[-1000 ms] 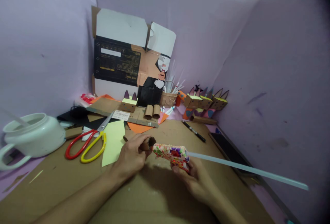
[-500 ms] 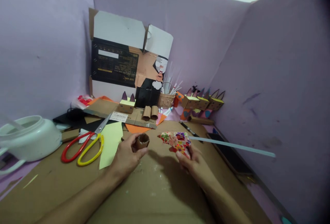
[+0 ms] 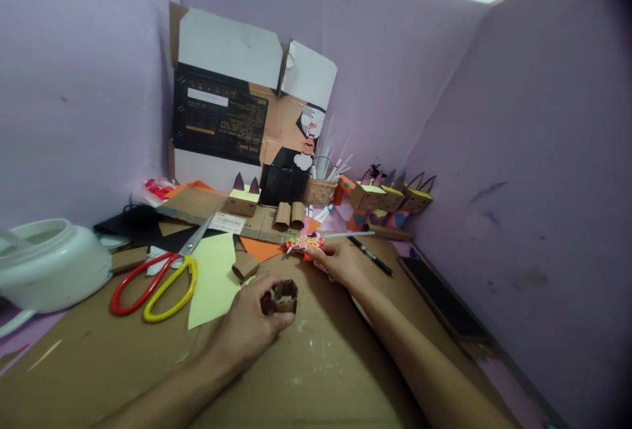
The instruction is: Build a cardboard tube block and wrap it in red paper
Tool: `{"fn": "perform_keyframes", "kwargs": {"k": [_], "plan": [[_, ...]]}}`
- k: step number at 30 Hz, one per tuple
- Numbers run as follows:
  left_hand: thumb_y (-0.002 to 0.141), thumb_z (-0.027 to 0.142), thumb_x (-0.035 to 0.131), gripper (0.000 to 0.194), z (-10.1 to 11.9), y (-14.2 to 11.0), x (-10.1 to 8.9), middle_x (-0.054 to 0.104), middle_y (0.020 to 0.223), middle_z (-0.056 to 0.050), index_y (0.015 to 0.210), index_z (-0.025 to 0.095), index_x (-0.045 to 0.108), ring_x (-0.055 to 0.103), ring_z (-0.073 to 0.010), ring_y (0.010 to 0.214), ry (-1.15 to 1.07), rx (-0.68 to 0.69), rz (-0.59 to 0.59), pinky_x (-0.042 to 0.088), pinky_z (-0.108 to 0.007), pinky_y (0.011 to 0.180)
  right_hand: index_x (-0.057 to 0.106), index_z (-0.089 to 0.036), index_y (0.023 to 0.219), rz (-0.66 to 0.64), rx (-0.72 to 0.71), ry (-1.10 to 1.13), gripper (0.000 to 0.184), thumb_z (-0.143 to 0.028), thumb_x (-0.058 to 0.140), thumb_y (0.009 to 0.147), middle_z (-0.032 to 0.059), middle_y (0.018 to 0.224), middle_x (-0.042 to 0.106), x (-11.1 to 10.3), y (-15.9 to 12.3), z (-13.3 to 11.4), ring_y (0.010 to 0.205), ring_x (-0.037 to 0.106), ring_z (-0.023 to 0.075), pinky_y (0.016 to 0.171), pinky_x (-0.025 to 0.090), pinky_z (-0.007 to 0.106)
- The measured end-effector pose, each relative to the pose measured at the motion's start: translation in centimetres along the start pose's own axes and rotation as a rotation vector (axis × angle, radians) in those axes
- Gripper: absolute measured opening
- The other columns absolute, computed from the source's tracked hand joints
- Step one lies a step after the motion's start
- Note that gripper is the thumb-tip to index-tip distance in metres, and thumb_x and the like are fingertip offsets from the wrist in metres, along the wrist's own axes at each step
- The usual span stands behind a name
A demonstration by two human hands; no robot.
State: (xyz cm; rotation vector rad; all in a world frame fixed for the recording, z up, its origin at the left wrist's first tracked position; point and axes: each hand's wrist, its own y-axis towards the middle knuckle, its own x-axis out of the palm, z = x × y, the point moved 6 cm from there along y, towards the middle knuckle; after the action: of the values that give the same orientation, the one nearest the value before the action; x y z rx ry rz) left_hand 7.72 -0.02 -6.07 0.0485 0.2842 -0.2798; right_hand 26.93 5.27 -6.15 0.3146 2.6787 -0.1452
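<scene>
Presently logged, from what I saw through the head camera, largest first:

Worktop: brown cardboard sheet (image 3: 123, 356) covered the desk, with purple walls on three sides.
Backdrop: a flattened printed carton (image 3: 232, 110) stood upright against the rear wall.
Pot: a white pot (image 3: 47, 264) sat at the far left edge.
Scissors: two pairs, red-handled (image 3: 135, 282) and yellow-handled (image 3: 172, 291), lay side by side left of the hands.
Paper: a pale yellow sheet (image 3: 214, 277) lay just right of the scissors.
Left hand: my left hand (image 3: 249, 324) rested on the worktop, thumb and fingers closed around the cardboard ring.
Right hand: my right hand (image 3: 340, 262) reached forward, well apart from the left, fingers wrapped around the handle of the glue gun.
Glue gun: flower-patterned glue gun (image 3: 302, 243) was low over the worktop by the orange paper (image 3: 259, 248), nozzle pointing left, a clear glue stick (image 3: 353, 234) jutting from its back.
Cardboard ring: a short brown cardboard ring (image 3: 282, 296) was pinched in the left hand, touching the worktop, open end facing me.
Figures: small box figures with pointed ears (image 3: 392, 195) were lined up at the back right.
Pen: a black pen (image 3: 370, 255) lay just right of the right hand.
Block: a small cardboard block (image 3: 245, 266) sat between the yellow sheet and the ring.
</scene>
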Motion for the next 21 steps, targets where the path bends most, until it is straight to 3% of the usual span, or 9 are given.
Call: {"fn": "perform_keyframes", "kwargs": {"k": [3, 5, 6, 9, 11, 13, 16, 19, 21], "plan": [[0.056, 0.013, 0.063, 0.039, 0.1, -0.2, -0.2, 0.064, 0.087, -0.004, 0.096, 0.016, 0.062, 0.06, -0.0205, 0.079, -0.038, -0.021, 0.009, 0.047, -0.032, 0.073, 0.07, -0.018, 0.073, 0.025, -0.053, -0.01, 0.02, -0.034, 0.072, 0.061, 0.0088, 0.089, 0.07, -1.0, -1.8, -1.4, 0.102, 0.058, 0.0277, 0.078, 0.044, 0.032], [0.059, 0.016, 0.065, 0.04, 0.6, -0.3, -0.4, 0.061, 0.094, -0.005, 0.099, 0.016, 0.061, 0.059, -0.0211, 0.083, -0.073, 0.039, -0.01, 0.047, -0.032, 0.075, 0.068, -0.019, 0.094, -0.05, -0.064, 0.075, 0.035, -0.033, 0.071, 0.062, 0.0089, 0.104, 0.068, -1.0, -3.7, -1.9, 0.105, 0.057, 0.0257, 0.084, 0.044, 0.035], [0.06, 0.018, 0.066, 0.039, 1.0, -0.4, -0.5, 0.059, 0.098, -0.006, 0.099, 0.017, 0.061, 0.058, -0.0215, 0.086, -0.087, 0.089, -0.019, 0.047, -0.032, 0.075, 0.065, -0.019, 0.101, -0.159, -0.05, 0.183, 0.04, -0.035, 0.07, 0.064, 0.0086, 0.107, 0.067, -0.4, -4.7, -1.9, 0.102, 0.059, 0.0241, 0.083, 0.046, 0.036], [0.061, 0.025, 0.071, 0.038, 2.1, -0.9, -0.8, 0.05, 0.113, -0.009, 0.097, 0.018, 0.063, 0.053, -0.0252, 0.103, -0.114, 0.215, 0.001, 0.045, -0.034, 0.084, 0.061, -0.021, 0.108, -0.664, 0.127, 0.797, 0.05, -0.039, 0.075, 0.064, 0.0089, 0.112, 0.065, 3.0, -8.6, -1.6, 0.095, 0.063, 0.0226, 0.083, 0.048, 0.042], [0.059, 0.03, 0.075, 0.039, 2.4, -1.2, -0.5, 0.044, 0.124, -0.011, 0.095, 0.018, 0.065, 0.047, -0.0284, 0.114, -0.14, 0.239, -0.002, 0.043, -0.035, 0.09, 0.062, -0.021, 0.106, -0.813, 0.19, 1.026, 0.044, -0.035, 0.076, 0.067, 0.0073, 0.107, 0.067, 4.4, -10.2, -1.4, 0.087, 0.066, 0.0192, 0.08, 0.05, 0.04], [0.059, 0.033, 0.076, 0.039, 2.7, -1.3, 0.0, 0.041, 0.129, -0.011, 0.094, 0.019, 0.067, 0.041, -0.0302, 0.121, -0.163, 0.25, -0.05, 0.041, -0.036, 0.094, 0.062, -0.019, 0.105, -0.837, 0.198, 1.112, 0.038, -0.027, 0.075, 0.07, 0.006, 0.101, 0.069, 5.2, -10.8, -1.1, 0.08, 0.067, 0.0157, 0.076, 0.053, 0.034], [0.058, 0.033, 0.076, 0.049, 3.4, -1.1, -0.3, 0.045, 0.131, -0.009, 0.105, 0.023, 0.065, 0.041, -0.0293, 0.123, -0.117, 0.305, -0.132, 0.039, -0.036, 0.096, 0.063, -0.017, 0.104, -0.769, 0.199, 1.145, 0.039, -0.021, 0.077, 0.069, 0.0047, 0.092, 0.072, 5.3, -10.5, -0.6, 0.077, 0.069, 0.0154, 0.071, 0.054, 0.028], [0.064, 0.033, 0.071, 0.053, 4.0, 0.2, -3.2, 0.058, 0.12, -0.008, 0.114, 0.023, 0.061, 0.054, -0.0254, 0.107, 0.039, 0.358, -0.132, 0.044, -0.034, 0.088, 0.065, -0.016, 0.099, -0.661, 0.263, 1.191, 0.036, -0.028, 0.078, 0.067, 0.0052, 0.089, 0.074, 4.6, -9.6, 0.1, 0.076, 0.07, 0.0152, 0.07, 0.055, 0.026], [0.074, 0.032, 0.061, 0.033, 3.8, 1.7, -6.8, 0.066, 0.103, -0.007, 0.104, 0.02, 0.066, 0.059, -0.0225, 0.095, 0.204, 0.301, 0.054, 0.044, -0.034, 0.085, 0.067, -0.014, 0.094, -0.605, 0.32, 1.222, 0.034, -0.032, 0.078, 0.067, 0.0069, 0.088, 0.075, 4.1, -9.1, 0.6, 0.068, 0.07, 0.013, 0.067, 0.056, 0.024]]}}
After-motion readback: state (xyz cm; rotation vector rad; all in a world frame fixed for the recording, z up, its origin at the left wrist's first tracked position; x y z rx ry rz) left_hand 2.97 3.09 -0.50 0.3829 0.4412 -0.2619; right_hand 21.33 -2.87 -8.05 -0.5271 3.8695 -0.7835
